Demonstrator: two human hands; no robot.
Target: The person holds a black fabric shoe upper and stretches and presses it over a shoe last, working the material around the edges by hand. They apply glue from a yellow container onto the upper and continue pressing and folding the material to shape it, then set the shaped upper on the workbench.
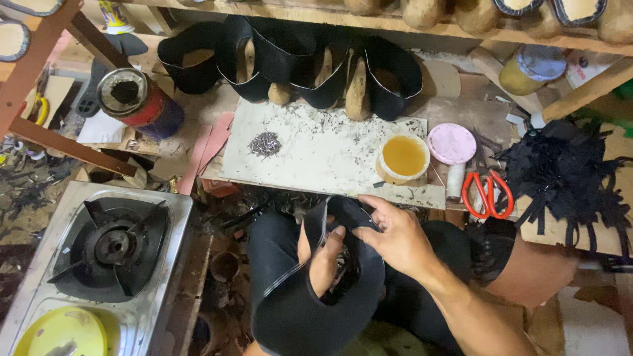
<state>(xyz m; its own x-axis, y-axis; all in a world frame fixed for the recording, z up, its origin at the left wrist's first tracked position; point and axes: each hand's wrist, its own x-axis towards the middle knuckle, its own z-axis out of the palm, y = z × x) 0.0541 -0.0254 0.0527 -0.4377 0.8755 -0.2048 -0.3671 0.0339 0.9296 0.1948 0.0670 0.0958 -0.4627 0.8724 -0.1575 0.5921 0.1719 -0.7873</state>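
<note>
Hands (pixel 359 244) grip black upper (pixel 310 310); cup (pixel 403 158) holds amber glue.

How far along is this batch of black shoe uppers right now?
Done, by the look of it: a row of black uppers on wooden lasts stands at the back of the white work board. In hand: both the left hand and right hand grip one more black upper over the lap. Untouched for now: the pile of small nails, the open pot of yellow glue and the red-handled scissors.
</note>
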